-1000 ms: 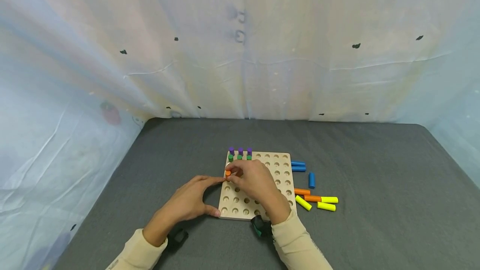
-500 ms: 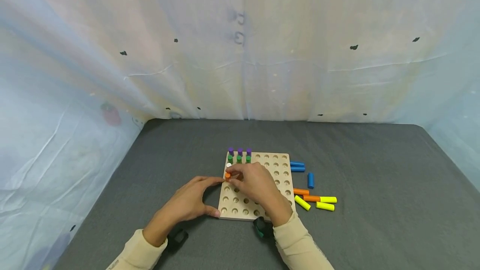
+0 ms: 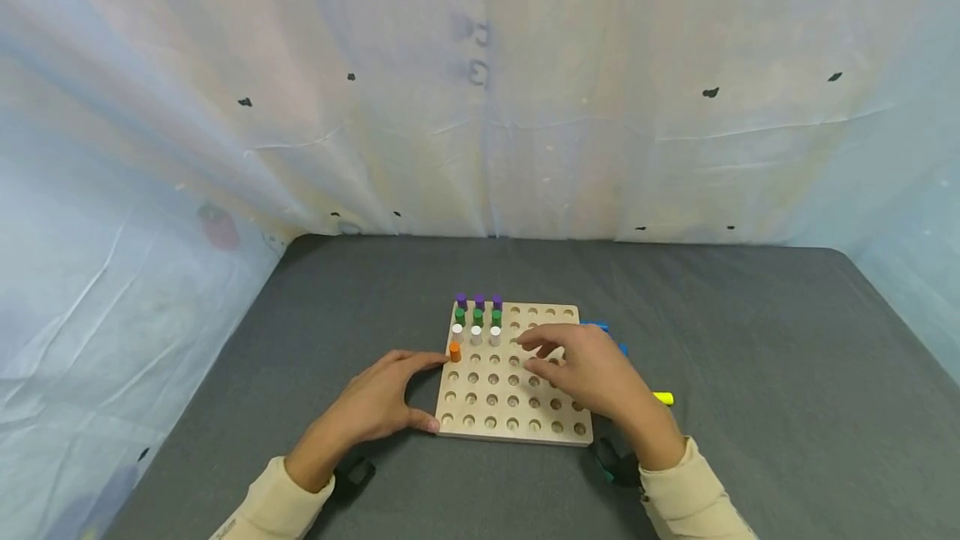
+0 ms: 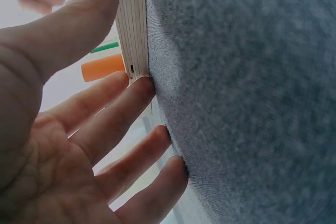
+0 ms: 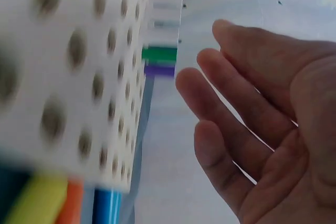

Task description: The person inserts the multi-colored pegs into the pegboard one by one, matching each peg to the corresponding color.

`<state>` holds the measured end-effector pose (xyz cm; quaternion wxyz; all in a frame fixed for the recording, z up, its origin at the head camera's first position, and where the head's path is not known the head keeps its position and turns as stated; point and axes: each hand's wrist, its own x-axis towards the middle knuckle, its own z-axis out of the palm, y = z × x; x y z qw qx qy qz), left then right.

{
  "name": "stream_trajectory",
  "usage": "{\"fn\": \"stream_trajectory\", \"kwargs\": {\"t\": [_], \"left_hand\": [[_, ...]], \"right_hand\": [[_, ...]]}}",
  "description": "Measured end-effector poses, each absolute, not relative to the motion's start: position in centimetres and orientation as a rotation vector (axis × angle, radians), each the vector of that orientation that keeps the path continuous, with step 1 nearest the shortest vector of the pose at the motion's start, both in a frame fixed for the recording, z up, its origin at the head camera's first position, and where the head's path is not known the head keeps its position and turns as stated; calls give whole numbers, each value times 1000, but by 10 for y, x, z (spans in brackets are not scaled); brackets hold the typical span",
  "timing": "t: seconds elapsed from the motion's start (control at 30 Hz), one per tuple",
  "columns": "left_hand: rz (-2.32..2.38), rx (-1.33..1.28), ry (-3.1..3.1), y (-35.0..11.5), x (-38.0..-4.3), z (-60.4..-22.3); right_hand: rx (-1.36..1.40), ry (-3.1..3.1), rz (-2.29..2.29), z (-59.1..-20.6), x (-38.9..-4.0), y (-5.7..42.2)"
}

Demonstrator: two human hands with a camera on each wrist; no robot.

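Observation:
A wooden pegboard (image 3: 525,432) with rows of round holes lies on the table. My left hand (image 3: 378,398) touches its left edge, thumb near the front corner and fingertips farther up, fingers spread. An orange peg (image 3: 455,352) stands upright in the left column, close to those fingertips. Behind it are rows of white pegs (image 3: 476,336), green pegs (image 3: 477,317) and purple pegs (image 3: 479,302). Over the right half of the board hovers my right hand (image 3: 588,369), its fingers loosely bent and nothing between them, as the right wrist view also shows.
Loose blue pegs (image 3: 596,325) and a yellow peg (image 3: 663,398) lie right of the board, partly hidden by the right arm. In the right wrist view an orange peg (image 5: 71,200) lies there too. A pale curtain (image 3: 562,107) hangs behind the grey table (image 3: 787,357).
My right hand has let go of the orange peg, which now stands in the board, and has moved right. The row of white pegs has come into view. My left hand has stayed put.

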<state>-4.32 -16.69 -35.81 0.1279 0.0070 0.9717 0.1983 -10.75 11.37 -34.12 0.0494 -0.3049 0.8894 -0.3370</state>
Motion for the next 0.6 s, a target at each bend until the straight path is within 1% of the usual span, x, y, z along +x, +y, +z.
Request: {"fn": "stream_trajectory", "kwargs": {"t": [0.2, 0.33, 0.6], "left_hand": [[583, 17, 2823, -166, -43, -357], [587, 18, 2819, -165, -42, -356], [585, 16, 2822, -166, -42, -357]], "right_hand": [[-907, 2734, -951, -340, -108, 157], [-839, 2747, -915, -342, -107, 180], [-795, 2719, -802, -345, -111, 204]]}}
